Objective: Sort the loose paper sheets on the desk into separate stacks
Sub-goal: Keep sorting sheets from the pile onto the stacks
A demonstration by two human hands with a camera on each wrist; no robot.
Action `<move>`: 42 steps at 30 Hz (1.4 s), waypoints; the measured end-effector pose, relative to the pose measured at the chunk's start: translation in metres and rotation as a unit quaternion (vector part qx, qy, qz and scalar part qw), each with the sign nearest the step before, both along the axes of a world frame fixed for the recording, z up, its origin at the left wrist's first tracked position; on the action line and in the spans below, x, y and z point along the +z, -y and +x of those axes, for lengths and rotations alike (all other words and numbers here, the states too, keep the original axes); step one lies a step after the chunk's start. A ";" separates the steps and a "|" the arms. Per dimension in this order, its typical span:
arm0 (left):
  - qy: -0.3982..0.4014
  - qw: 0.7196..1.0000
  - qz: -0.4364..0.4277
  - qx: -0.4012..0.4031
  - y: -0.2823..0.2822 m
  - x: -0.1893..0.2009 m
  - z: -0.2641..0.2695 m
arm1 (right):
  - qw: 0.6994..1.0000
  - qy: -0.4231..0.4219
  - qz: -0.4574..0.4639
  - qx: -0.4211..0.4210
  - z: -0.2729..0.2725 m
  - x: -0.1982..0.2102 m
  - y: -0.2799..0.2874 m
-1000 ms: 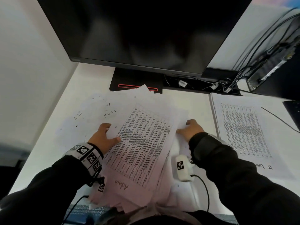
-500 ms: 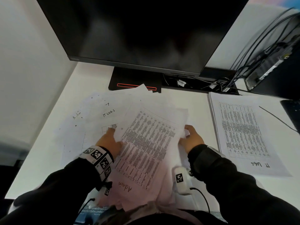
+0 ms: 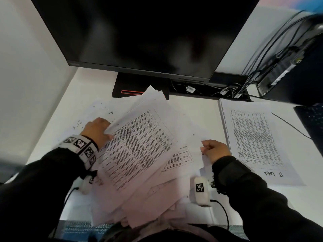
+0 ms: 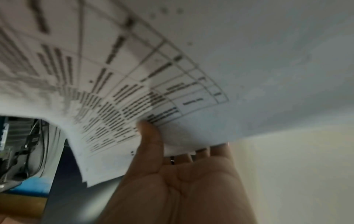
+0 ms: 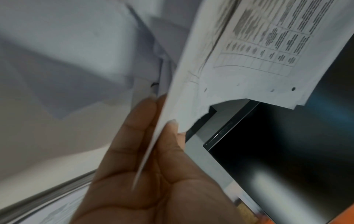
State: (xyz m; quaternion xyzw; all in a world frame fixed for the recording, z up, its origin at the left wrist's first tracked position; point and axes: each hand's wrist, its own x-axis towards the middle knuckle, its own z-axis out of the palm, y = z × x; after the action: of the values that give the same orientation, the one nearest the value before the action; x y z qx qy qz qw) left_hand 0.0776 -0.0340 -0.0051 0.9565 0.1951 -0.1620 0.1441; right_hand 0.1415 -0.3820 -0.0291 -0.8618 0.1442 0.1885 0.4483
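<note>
While sheets with handwritten marks [image 3: 97,112] lie flat toward the left edge of the white desk [image 3: 87,84], a fanned bundle of printed table sheets [image 3: 139,145] is held tilted over the middle of the desk, in front of the monitor base [image 3: 125,88]. Its left edge is gripped by the left hand [image 3: 97,131]: in the left wrist view the thumb [image 4: 149,136] is pressed onto the printed face and the fingertips [image 4: 218,150] are curled behind the edge. Further right, a sheet edge is pinched by the right hand [image 3: 215,151], with the thumb [image 5: 170,136] on one face and the fingers [image 5: 141,115] closed against the other. Near the right edge of the desk a squared stack marked "IT Logs" [image 3: 253,137] lies flat, apart from both hands.
</note>
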 end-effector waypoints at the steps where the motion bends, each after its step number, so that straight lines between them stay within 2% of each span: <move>1: -0.006 1.000 -0.010 -0.017 -0.005 -0.001 0.004 | 1.000 0.005 0.006 -0.003 0.000 0.000 0.002; 5: -0.065 0.995 -0.017 -0.077 -0.012 -0.009 0.017 | 1.000 0.015 0.016 0.013 -0.001 0.001 0.006; 10: -0.110 0.987 -0.090 -0.071 0.003 -0.011 0.017 | 0.998 0.033 -0.002 0.049 0.005 0.012 0.004; 14: -0.068 0.984 -0.152 -0.061 0.017 -0.013 0.010 | 0.998 0.042 -0.013 0.050 0.010 0.016 0.001; 17: -0.024 0.983 -0.181 -0.021 0.016 -0.013 0.000 | 0.998 0.036 0.058 -0.010 0.011 0.015 -0.002; 18: -0.005 0.983 -0.186 0.001 0.013 -0.013 -0.003 | 0.993 0.006 0.112 -0.043 0.010 0.019 -0.006; 20: 0.035 0.976 -0.205 0.058 0.007 -0.010 -0.009 | 0.965 -0.049 0.246 -0.079 0.006 0.022 -0.012; 21: 0.050 0.970 -0.221 0.084 0.004 -0.009 -0.012 | 0.952 -0.069 0.291 -0.067 0.003 0.021 -0.015; 23: 0.059 0.960 -0.248 0.118 0.001 -0.007 -0.016 | 0.945 -0.092 0.313 -0.022 -0.003 0.016 -0.022; 25: 0.058 0.953 -0.266 0.135 0.002 -0.008 -0.019 | 0.957 -0.087 0.276 0.008 -0.008 0.011 -0.028; 28: 0.054 0.957 -0.237 0.161 0.008 -0.013 -0.026 | 0.995 -0.050 0.083 0.033 -0.005 0.006 -0.030; 30: 0.062 0.958 -0.207 0.188 0.011 -0.015 -0.032 | 0.998 -0.048 -0.005 0.048 -0.002 0.001 -0.027; 34: 0.080 0.943 -0.195 0.259 0.014 -0.014 -0.045 | 0.993 -0.056 -0.037 0.093 -0.005 0.000 -0.029; 38: 0.017 0.969 -0.148 0.195 0.026 -0.018 -0.051 | 0.993 -0.010 -0.055 0.106 -0.013 0.002 -0.038; 42: 0.024 0.961 -0.152 0.230 0.032 -0.020 -0.051 | 0.977 -0.013 -0.109 0.185 -0.018 0.001 -0.048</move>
State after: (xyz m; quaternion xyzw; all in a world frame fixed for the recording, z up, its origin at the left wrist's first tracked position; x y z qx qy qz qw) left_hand 0.0266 -0.0657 -0.0252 0.8563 0.3794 -0.1290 0.3259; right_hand 0.1234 -0.3344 -0.0281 -0.9146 0.0081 0.2627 0.3074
